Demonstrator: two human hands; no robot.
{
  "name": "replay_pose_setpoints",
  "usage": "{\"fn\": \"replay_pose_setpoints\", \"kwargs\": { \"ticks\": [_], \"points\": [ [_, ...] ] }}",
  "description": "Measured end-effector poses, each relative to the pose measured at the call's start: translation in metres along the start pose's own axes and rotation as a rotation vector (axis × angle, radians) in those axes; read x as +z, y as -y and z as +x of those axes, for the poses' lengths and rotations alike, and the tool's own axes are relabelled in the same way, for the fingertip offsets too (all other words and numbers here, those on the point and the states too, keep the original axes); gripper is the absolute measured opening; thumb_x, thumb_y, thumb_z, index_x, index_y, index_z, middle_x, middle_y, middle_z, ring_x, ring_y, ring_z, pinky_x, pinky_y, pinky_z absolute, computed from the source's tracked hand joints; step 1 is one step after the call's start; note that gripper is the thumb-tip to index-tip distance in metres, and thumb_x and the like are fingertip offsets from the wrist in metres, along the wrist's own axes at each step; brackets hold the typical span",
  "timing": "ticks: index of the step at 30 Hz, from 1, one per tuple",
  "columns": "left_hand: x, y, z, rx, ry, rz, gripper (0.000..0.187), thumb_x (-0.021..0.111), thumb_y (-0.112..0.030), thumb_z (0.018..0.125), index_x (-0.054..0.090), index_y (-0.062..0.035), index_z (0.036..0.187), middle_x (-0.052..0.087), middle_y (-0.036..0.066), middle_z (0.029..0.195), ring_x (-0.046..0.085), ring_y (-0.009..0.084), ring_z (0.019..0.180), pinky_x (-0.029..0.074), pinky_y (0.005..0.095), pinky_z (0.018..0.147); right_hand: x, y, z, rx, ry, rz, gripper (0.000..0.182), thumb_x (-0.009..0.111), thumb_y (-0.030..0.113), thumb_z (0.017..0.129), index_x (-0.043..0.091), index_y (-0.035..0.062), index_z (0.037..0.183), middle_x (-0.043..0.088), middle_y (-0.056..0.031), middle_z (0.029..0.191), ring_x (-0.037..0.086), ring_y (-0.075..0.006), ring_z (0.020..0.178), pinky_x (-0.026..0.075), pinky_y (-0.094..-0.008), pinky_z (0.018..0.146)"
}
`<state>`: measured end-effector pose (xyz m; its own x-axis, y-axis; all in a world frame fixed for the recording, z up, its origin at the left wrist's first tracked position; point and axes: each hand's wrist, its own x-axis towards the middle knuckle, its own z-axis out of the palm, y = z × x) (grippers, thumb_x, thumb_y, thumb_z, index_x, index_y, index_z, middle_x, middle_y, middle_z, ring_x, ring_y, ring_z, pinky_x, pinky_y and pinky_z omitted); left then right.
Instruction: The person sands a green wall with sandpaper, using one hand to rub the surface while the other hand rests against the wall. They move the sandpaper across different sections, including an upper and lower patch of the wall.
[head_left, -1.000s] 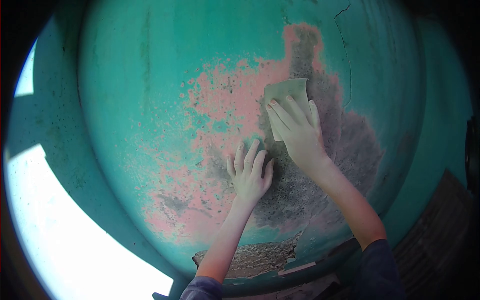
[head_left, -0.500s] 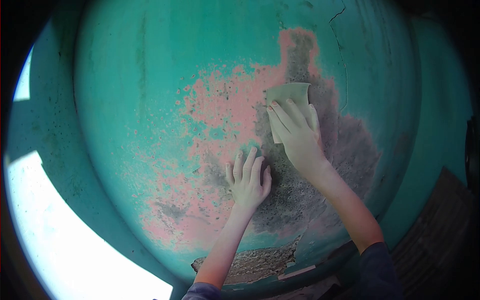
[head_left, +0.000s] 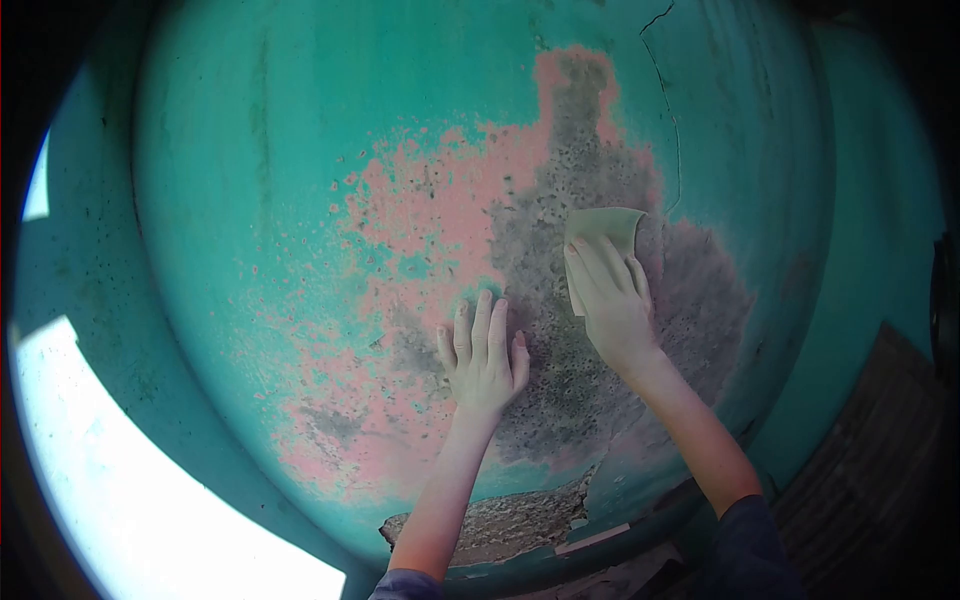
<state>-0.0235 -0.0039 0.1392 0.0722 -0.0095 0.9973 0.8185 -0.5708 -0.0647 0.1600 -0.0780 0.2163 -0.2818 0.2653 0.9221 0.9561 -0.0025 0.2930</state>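
A sheet of sandpaper (head_left: 606, 221), greyish-green and slightly curled at its upper edge, is against the worn wall surface. My right hand (head_left: 618, 312) presses it there, fingers stretched over the sheet and thumb side hugging its edge. Down and to the left, my left hand (head_left: 484, 362) rests on the wall with fingers apart and holds nothing. Both hands look dusted pale. Around them the green wall (head_left: 320, 80) is worn through to a pink layer (head_left: 430, 215) and a rough, pitted grey patch (head_left: 525, 240).
A thin crack (head_left: 661, 85) runs down the wall at upper right. Below the hands is a broken strip of rough material (head_left: 515, 525) at the wall's base. Bright white light (head_left: 120, 470) fills the lower left. A dark ribbed panel (head_left: 865, 450) leans at the right.
My right hand has slid down and slightly right with the sandpaper. The left hand stays on the wall, its fingers a little straighter. The view has shifted slightly.
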Motion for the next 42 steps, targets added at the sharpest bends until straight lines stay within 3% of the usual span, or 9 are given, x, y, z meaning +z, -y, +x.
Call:
{"fn": "replay_pose_setpoints", "kwargs": {
  "ticks": [17, 19, 22, 25, 28, 33, 42],
  "points": [
    [0.006, 0.001, -0.005, 0.017, 0.009, 0.088, 0.060, 0.055, -0.028, 0.093, 0.041, -0.0090, 0.149, 0.045, 0.011, 0.154, 0.034, 0.0327, 0.146, 0.012, 0.0526, 0.122, -0.015, 0.004, 0.066, -0.074, -0.071, -0.051, 0.056, 0.057, 0.011, 0.088, 0.052, 0.0116, 0.144, 0.047, -0.0020, 0.151, 0.044, -0.0283, 0.138, 0.030, -0.0544, 0.114],
    [0.005, 0.002, -0.004, 0.025, 0.011, 0.102, 0.060, 0.054, -0.028, 0.094, 0.041, -0.0089, 0.149, 0.045, 0.011, 0.154, 0.033, 0.0327, 0.146, 0.012, 0.0524, 0.122, -0.016, 0.009, 0.082, -0.084, -0.156, -0.034, 0.058, 0.059, 0.007, 0.084, 0.054, 0.0100, 0.142, 0.052, -0.0033, 0.147, 0.048, -0.0287, 0.134, 0.036, -0.0526, 0.110],
    [0.006, 0.003, -0.006, 0.023, 0.015, 0.092, 0.058, 0.051, -0.027, 0.095, 0.041, -0.0086, 0.149, 0.044, 0.011, 0.155, 0.033, 0.0329, 0.147, 0.011, 0.0518, 0.122, -0.008, 0.012, 0.064, -0.039, -0.120, -0.015, 0.056, 0.058, 0.012, 0.089, 0.052, 0.0122, 0.144, 0.049, -0.0004, 0.150, 0.044, -0.0271, 0.138, 0.028, -0.0559, 0.115],
    [0.008, 0.003, -0.006, 0.009, -0.008, 0.093, 0.059, 0.056, -0.030, 0.092, 0.046, -0.0120, 0.147, 0.046, 0.008, 0.154, 0.038, 0.0309, 0.143, 0.012, 0.0515, 0.122, -0.009, 0.017, 0.056, -0.063, -0.126, -0.029, 0.056, 0.058, 0.012, 0.089, 0.052, 0.0123, 0.144, 0.048, -0.0004, 0.150, 0.044, -0.0269, 0.138, 0.028, -0.0563, 0.115],
    [0.007, 0.003, -0.006, 0.010, 0.000, 0.101, 0.059, 0.056, -0.030, 0.092, 0.046, -0.0117, 0.147, 0.046, 0.008, 0.154, 0.038, 0.0309, 0.143, 0.013, 0.0513, 0.122, -0.015, 0.015, 0.087, -0.079, -0.131, -0.101, 0.057, 0.059, 0.013, 0.089, 0.052, 0.0132, 0.145, 0.048, 0.0001, 0.151, 0.044, -0.0266, 0.139, 0.027, -0.0572, 0.116],
    [0.007, 0.003, -0.008, 0.021, 0.015, 0.097, 0.057, 0.049, -0.028, 0.096, 0.040, -0.0084, 0.149, 0.042, 0.011, 0.156, 0.032, 0.0328, 0.146, 0.011, 0.0517, 0.122, -0.011, 0.016, 0.066, -0.038, -0.096, -0.072, 0.058, 0.059, 0.013, 0.089, 0.051, 0.0136, 0.146, 0.048, 0.0001, 0.151, 0.043, -0.0260, 0.139, 0.025, -0.0577, 0.117],
    [0.008, 0.004, -0.009, 0.026, 0.013, 0.100, 0.059, 0.050, -0.027, 0.095, 0.039, -0.0091, 0.150, 0.042, 0.010, 0.156, 0.032, 0.0327, 0.147, 0.011, 0.0517, 0.122, -0.021, 0.008, 0.089, -0.041, -0.092, -0.100, 0.060, 0.058, 0.013, 0.089, 0.048, 0.0133, 0.148, 0.048, -0.0009, 0.152, 0.044, -0.0270, 0.139, 0.027, -0.0558, 0.116]
  ]
}}
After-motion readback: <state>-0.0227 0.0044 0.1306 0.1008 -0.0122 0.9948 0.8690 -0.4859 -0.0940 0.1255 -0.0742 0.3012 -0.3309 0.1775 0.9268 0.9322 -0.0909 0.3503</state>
